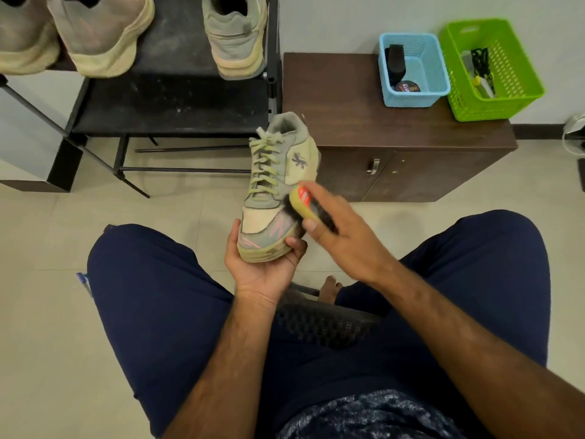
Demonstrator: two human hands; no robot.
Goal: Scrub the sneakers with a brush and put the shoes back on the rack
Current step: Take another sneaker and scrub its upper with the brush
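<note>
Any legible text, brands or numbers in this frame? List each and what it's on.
No text reads clearly.
Label on the round tin in the blue basket: lettering too blurred to read.
Red label on the brush, held by the right hand: blurred, unreadable.
Dark side logo on the sneaker, held by the left hand: a shape, no readable letters.

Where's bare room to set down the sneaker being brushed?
Upper shelf: the gap between the beige sneaker and the lone grey sneaker. Lower shelf: bare. Cabinet top: free left of the blue basket, crowded from there to the green basket.
</note>
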